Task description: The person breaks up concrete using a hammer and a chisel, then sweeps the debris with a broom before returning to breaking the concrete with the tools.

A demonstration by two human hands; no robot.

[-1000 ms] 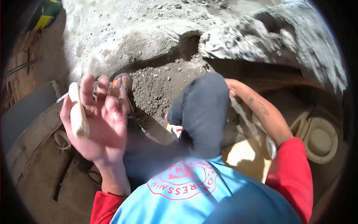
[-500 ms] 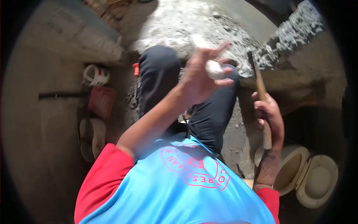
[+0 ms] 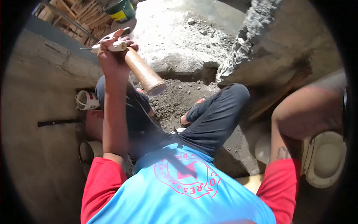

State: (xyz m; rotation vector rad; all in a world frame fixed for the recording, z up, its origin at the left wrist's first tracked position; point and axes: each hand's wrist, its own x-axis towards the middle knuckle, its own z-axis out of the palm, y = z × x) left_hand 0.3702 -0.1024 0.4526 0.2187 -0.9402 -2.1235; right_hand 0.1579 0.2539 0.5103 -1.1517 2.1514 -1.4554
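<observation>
My left hand (image 3: pixel 112 56) is raised at the upper left, shut around a thick wooden handle (image 3: pixel 144 74) whose blunt end points down and right. The same hand also pinches a slim white tool (image 3: pixel 111 46) across its fingers. Of my right arm only the bent forearm (image 3: pixel 305 112) shows at the right edge; the hand itself is out of sight. My knees in dark trousers (image 3: pixel 212 115) are folded below the handle, and I wear a blue shirt with red sleeves.
Loose dirt and gravel (image 3: pixel 173 98) fill the pit by my sandalled foot (image 3: pixel 191 112). A grey rock mound (image 3: pixel 179 44) and rough wall (image 3: pixel 257 26) lie ahead. A white cup (image 3: pixel 87 100) sits by a concrete ledge (image 3: pixel 33 112); a green bucket (image 3: pixel 120 9) stands behind, a pale toilet bowl (image 3: pixel 325 154) at right.
My left hand swung from the centre up to the upper left and now grips the wooden handle along with the white tool. My right hand, which held that handle, has left the view.
</observation>
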